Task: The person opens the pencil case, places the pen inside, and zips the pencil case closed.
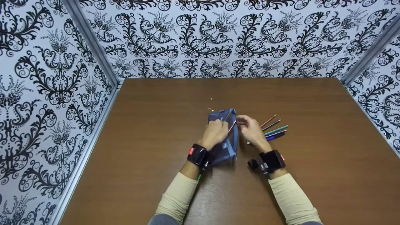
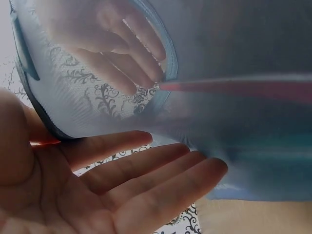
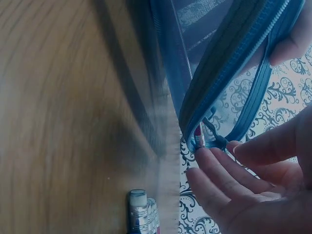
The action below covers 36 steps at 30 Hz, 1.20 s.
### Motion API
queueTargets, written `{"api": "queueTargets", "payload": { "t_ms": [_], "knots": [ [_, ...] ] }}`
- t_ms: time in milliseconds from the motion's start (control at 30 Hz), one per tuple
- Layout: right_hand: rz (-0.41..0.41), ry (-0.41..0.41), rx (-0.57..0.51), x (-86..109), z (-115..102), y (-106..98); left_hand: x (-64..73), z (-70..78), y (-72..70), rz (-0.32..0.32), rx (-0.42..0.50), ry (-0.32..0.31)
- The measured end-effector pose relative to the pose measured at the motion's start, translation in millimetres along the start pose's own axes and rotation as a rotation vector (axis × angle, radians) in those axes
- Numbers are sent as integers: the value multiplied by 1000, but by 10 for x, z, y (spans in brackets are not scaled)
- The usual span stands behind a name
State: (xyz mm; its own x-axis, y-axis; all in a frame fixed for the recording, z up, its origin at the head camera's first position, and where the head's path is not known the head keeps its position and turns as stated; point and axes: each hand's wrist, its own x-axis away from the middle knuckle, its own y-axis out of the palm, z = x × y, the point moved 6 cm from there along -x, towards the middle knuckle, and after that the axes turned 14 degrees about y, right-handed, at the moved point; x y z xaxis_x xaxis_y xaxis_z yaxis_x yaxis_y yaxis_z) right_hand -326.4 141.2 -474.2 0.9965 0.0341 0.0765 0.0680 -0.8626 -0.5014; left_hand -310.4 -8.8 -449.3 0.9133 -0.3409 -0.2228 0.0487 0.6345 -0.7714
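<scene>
A blue mesh zip pouch (image 1: 222,153) stands tilted on the table, its zipped side open toward the right. My left hand (image 1: 215,132) grips its far-left edge between thumb and fingers. Inside lies a red pencil (image 2: 234,88), seen through the mesh, its metal-banded end (image 3: 199,138) at the zip opening. My right hand (image 1: 252,130) is at that opening with fingers extended, fingertips touching the pencil's end. The right thumb sits close to the zip pull (image 3: 220,142), and whether it touches is unclear.
Several pencils (image 1: 275,123) and a blue pen (image 1: 276,135) lie fanned on the brown table (image 1: 150,131) right of my right hand, partly hidden by it. Small shiny bits (image 1: 211,109) lie beyond the pouch. Patterned walls (image 1: 206,37) stand behind and at both sides.
</scene>
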Motion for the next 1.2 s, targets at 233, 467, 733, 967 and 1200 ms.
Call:
{"api": "queueTargets", "payload": {
  "t_ms": [233, 467, 733, 967, 1200],
  "knots": [
    [15, -29, 42, 53, -71, 31, -3, 19, 7, -7, -8, 24],
    [-25, -68, 45, 71, -110, 13, -9, 13, -2, -4, 5, 19],
    [60, -109, 80, 56, -93, -294, -11, -23, -5, 7, 40, -27],
    [34, -103, 142, 28, -38, -407, -2, -31, -4, 7, 45, -29],
    [-17, -108, 178, 44, -13, -448, -3, -38, -1, 6, 40, -30]
  ]
}}
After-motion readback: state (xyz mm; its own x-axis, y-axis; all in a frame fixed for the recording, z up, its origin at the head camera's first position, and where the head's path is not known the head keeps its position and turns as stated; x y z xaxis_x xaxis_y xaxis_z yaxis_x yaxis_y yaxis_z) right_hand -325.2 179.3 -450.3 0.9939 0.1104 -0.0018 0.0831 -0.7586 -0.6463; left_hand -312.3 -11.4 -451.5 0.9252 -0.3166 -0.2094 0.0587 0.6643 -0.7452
